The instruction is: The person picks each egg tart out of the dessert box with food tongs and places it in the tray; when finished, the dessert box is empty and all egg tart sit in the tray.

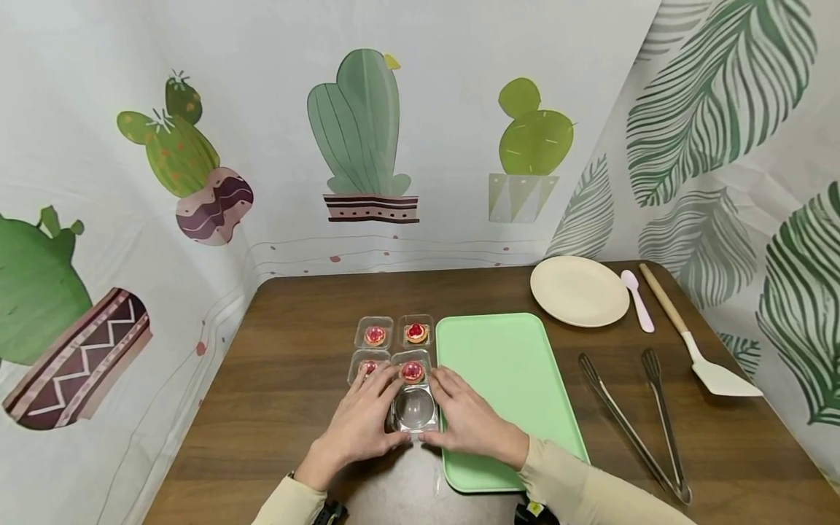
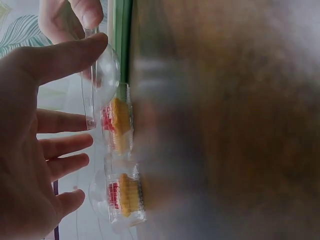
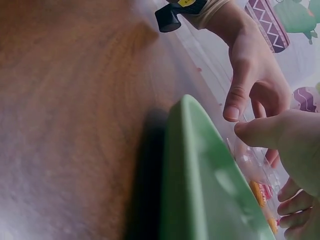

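A clear plastic box lid (image 1: 414, 408) lies folded back toward me, its round dome facing down in the left wrist view. It belongs to a small clamshell box whose base holds a red-topped tart (image 1: 412, 372). My left hand (image 1: 364, 419) holds the lid's left side, thumb (image 2: 95, 47) at the near edge and forefinger at the far corner. On the other side my right hand (image 1: 474, 424) holds it, the thumb (image 3: 255, 132) at the near edge and the fingers by the tart. In the right wrist view, the tray partly hides the box.
Several similar tart boxes (image 1: 375, 335) stand beside and behind. A green tray (image 1: 512, 379) lies under my right forearm. Farther right are a cream plate (image 1: 580, 292), a pink spoon (image 1: 636, 299), a wooden-handled spatula (image 1: 712, 373) and metal tongs (image 1: 630, 430). A printed curtain hangs behind the table.
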`<action>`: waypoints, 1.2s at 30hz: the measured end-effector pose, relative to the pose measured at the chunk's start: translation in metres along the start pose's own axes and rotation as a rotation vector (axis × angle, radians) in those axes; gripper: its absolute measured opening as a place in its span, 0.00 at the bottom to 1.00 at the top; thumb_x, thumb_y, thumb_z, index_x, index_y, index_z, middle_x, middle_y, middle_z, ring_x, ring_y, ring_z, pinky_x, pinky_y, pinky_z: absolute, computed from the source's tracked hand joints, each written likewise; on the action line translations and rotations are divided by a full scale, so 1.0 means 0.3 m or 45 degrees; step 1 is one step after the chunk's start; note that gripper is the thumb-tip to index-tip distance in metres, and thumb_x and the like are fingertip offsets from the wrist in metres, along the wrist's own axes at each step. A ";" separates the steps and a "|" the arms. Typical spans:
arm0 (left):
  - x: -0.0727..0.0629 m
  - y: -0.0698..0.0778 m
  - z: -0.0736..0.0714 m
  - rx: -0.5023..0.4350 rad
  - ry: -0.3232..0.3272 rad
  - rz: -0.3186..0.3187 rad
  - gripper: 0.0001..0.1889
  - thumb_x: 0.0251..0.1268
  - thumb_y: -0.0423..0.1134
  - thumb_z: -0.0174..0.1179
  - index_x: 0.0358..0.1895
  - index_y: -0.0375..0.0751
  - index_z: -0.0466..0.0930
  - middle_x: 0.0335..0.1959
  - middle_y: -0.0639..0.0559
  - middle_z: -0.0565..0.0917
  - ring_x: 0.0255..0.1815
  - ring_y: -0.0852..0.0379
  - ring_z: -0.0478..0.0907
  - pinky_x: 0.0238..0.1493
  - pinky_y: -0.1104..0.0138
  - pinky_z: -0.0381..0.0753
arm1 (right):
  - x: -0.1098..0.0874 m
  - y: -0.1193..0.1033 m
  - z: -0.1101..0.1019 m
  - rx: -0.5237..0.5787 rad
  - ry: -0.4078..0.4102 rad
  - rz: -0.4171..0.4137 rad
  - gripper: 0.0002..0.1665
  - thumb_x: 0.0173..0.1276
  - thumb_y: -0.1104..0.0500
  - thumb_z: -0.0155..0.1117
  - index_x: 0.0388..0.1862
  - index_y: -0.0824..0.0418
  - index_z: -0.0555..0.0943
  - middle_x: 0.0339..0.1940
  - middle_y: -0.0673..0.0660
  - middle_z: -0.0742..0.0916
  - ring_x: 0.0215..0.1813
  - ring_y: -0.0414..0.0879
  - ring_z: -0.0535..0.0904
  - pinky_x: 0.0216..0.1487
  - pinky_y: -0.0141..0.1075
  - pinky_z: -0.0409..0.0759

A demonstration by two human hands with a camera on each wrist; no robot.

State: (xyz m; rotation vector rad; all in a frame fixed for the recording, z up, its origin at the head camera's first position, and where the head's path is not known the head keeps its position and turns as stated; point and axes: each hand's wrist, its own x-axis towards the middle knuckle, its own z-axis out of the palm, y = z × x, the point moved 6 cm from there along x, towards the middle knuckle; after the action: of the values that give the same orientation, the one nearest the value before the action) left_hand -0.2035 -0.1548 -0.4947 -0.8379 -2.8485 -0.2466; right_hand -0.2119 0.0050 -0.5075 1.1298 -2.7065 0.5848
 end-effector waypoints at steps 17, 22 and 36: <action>-0.019 0.010 0.007 0.015 0.019 -0.027 0.49 0.37 0.60 0.75 0.66 0.38 0.71 0.70 0.42 0.68 0.74 0.41 0.60 0.73 0.43 0.56 | -0.006 -0.015 0.020 -0.138 -0.003 -0.047 0.56 0.55 0.33 0.68 0.65 0.76 0.69 0.67 0.72 0.74 0.72 0.65 0.65 0.74 0.49 0.62; -0.025 0.016 0.005 0.018 0.012 -0.027 0.49 0.38 0.60 0.75 0.65 0.36 0.72 0.69 0.41 0.69 0.74 0.41 0.60 0.73 0.44 0.57 | -0.010 -0.019 0.026 -0.150 -0.033 -0.040 0.56 0.56 0.33 0.67 0.66 0.76 0.69 0.68 0.71 0.73 0.73 0.65 0.64 0.75 0.48 0.60; -0.026 0.008 0.015 0.000 -0.029 -0.067 0.50 0.38 0.59 0.76 0.67 0.35 0.70 0.69 0.41 0.68 0.74 0.41 0.59 0.74 0.44 0.56 | -0.016 -0.019 0.029 -0.146 -0.014 -0.047 0.53 0.57 0.34 0.67 0.65 0.75 0.70 0.67 0.71 0.74 0.73 0.65 0.63 0.75 0.48 0.60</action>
State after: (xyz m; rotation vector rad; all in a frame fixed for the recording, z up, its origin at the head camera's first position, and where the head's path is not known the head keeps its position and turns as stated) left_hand -0.1960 -0.1559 -0.5003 -0.7720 -2.8946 -0.2446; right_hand -0.2043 0.0010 -0.5151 1.1544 -2.6837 0.4129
